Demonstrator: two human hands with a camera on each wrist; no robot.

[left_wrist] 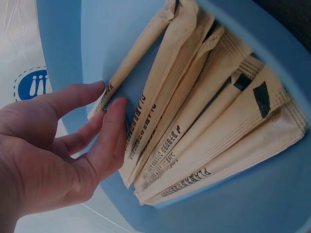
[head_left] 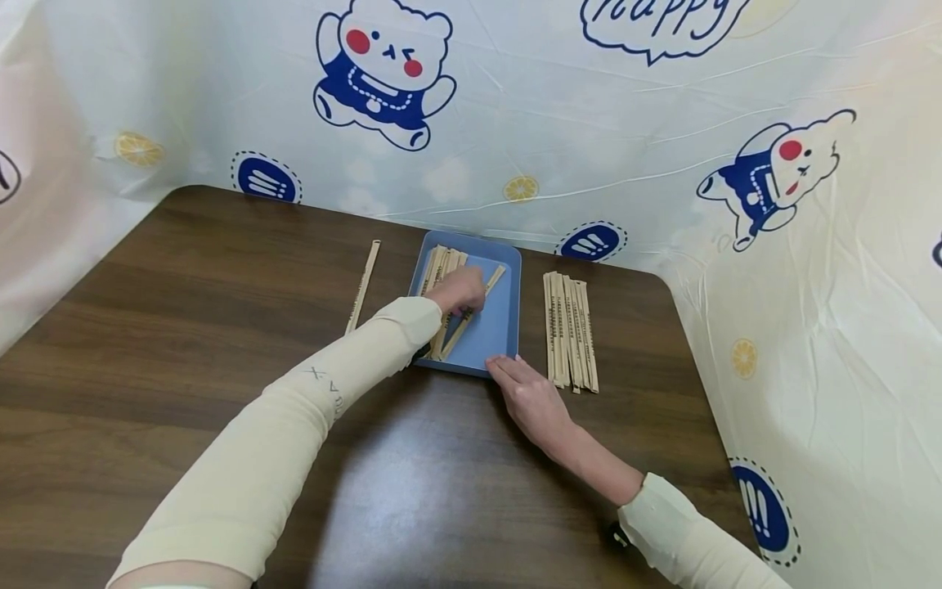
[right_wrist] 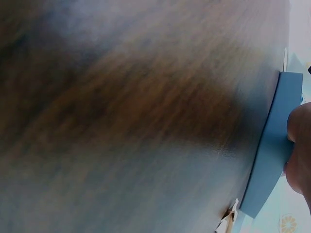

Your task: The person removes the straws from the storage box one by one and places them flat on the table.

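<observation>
A blue tray [head_left: 502,327] holds a row of paper-wrapped straws [head_left: 434,274] along its left side, with printed text on their wrappers. Apart from the row, one wrapped straw [head_left: 496,276] lies slantwise inside the tray. My left hand [head_left: 464,290] reaches into the tray and pinches this slanted straw. In the left wrist view, the thumb and fingertips of the left hand [left_wrist: 58,160] meet around the straw [left_wrist: 136,56] near its printed part. At the tray's near right corner, my right hand [head_left: 531,401] grips the rim; the right wrist view shows its fingers [right_wrist: 297,124] on the tray wall [right_wrist: 274,145].
To the right of the tray lies a bundle of several wrapped straws [head_left: 570,331] on the brown wooden table [head_left: 184,327]. One more wrapped straw [head_left: 364,282] lies left of the tray. A patterned curtain [head_left: 500,98] hangs behind the table.
</observation>
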